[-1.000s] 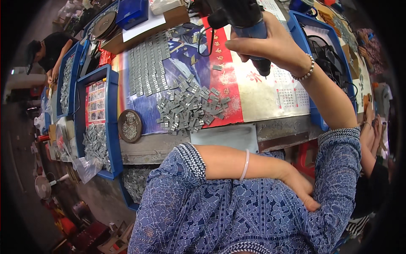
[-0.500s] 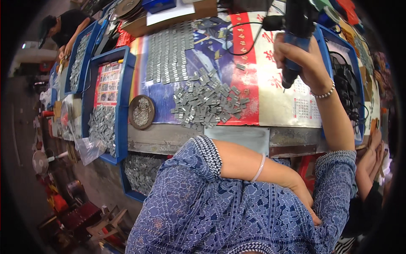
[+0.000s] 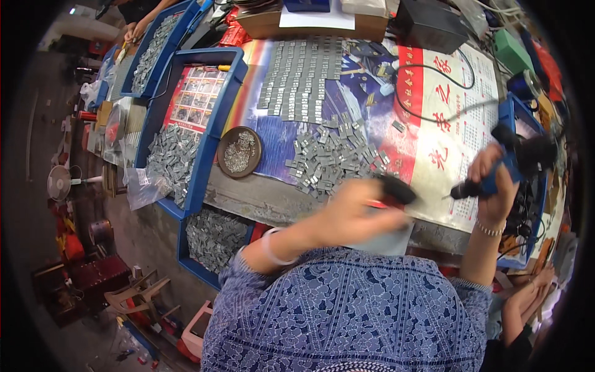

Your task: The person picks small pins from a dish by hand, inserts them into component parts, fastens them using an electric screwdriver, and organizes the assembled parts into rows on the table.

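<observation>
In my right hand [image 3: 498,197] is a blue and black electric screwdriver [image 3: 509,164]. It lies sideways, its thin bit pointing left over the right part of the poster. My left hand [image 3: 350,214] is smeared by motion at the table's front edge. Its fingers close round a black and red object [image 3: 396,190], too blurred to name. Just beyond it spreads a loose heap of small grey metal pieces [image 3: 334,155]. Behind the heap, more such pieces stand in tight rows [image 3: 302,77]. A round brown dish [image 3: 240,152] of tiny shiny parts sits to the left.
A blue tray [image 3: 214,133] of grey pieces stands left, another blue bin [image 3: 183,248] below it. A black box [image 3: 431,26] is at the back, its cable [image 3: 427,118] looping over the poster. At right, a blue crate [image 3: 534,232] holds dark cables. Other people's arms show at both sides.
My left hand has come up from beside my right side to the table edge, now with the black and red object. My right hand has lowered the screwdriver and tilted it sideways. The view has shifted.
</observation>
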### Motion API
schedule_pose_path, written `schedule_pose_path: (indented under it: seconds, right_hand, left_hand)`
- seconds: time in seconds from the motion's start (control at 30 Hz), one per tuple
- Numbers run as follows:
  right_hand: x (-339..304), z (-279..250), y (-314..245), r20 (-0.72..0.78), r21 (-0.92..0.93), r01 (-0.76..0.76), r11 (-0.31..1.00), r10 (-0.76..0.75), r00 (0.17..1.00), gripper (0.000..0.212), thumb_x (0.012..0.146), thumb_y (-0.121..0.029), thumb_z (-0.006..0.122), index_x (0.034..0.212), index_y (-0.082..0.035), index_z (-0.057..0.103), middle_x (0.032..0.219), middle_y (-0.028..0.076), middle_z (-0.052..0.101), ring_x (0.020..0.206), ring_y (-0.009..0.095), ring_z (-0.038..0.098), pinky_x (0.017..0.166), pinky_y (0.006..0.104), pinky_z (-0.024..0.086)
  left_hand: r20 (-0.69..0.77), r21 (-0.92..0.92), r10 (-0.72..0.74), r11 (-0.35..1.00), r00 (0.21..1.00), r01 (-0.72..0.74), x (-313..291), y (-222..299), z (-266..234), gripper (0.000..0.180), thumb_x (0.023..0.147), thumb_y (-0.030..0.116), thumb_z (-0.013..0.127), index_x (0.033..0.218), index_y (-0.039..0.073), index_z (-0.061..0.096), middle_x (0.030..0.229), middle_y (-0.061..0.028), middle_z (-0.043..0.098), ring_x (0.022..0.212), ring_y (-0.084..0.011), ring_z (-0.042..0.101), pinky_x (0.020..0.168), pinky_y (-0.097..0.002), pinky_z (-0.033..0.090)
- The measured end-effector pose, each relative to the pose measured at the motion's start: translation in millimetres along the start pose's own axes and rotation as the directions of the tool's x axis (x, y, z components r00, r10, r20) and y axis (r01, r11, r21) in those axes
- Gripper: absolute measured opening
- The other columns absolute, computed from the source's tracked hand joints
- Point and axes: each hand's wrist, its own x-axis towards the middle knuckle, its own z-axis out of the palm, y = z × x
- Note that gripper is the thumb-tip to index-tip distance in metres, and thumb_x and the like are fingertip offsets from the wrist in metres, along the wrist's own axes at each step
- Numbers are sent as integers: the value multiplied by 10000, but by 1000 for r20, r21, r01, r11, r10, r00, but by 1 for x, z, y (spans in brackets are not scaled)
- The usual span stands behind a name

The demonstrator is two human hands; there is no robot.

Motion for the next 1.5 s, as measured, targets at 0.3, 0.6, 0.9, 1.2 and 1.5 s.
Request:
schedule_pose_path:
  seconds: [0.3, 0.6, 0.9, 1.2, 1.5]
  right_hand:
    - [-43, 17, 14, -46, 142, 85, 986, -79, 996, 591, 786, -336, 649, 1170, 30, 389, 695, 41, 448, 570, 135, 473, 557, 274, 437]
    - [-34, 16, 20, -35, 167, 66, 984, -61, 998, 618, 790, -315, 651, 1242, -2, 368, 709, 58, 464, 579, 163, 494, 566, 305, 448]
    - [-39, 12, 21, -94, 154, 33, 988, -19, 995, 615, 780, -312, 656, 1210, 30, 381, 702, 58, 465, 573, 162, 491, 573, 304, 450]
    - [-38, 14, 25, -72, 149, -33, 988, 44, 996, 572, 780, -307, 660, 1180, 8, 399, 680, 53, 454, 554, 148, 483, 548, 278, 454]
    - [-40, 30, 26, -58, 127, -67, 990, 75, 995, 565, 770, -290, 667, 1146, 46, 411, 669, 58, 460, 550, 150, 492, 539, 281, 454]
  left_hand:
    - [-822, 544, 191, 541, 536, 642, -116, -87, -157, 209, 785, 35, 653, 978, -32, 610, 890, -103, 646, 799, -181, 595, 706, -306, 477]
    - [-795, 598, 223, 439, 564, 670, -112, -111, -182, 130, 805, 95, 639, 814, -2, 554, 800, -169, 575, 741, -343, 554, 656, -419, 435]
    - [-732, 674, 220, 370, 645, 639, -106, -113, -184, 144, 815, 67, 622, 793, -9, 502, 777, -174, 555, 747, -362, 537, 662, -432, 425]
    - [-797, 588, 253, 530, 548, 611, -111, -108, -183, 153, 859, 75, 598, 858, -44, 503, 792, -146, 577, 715, -282, 583, 653, -359, 463]
    - [-856, 461, 156, 661, 493, 591, -113, -95, -184, 180, 868, 70, 599, 940, -46, 481, 775, -83, 572, 669, -145, 557, 626, -270, 456]
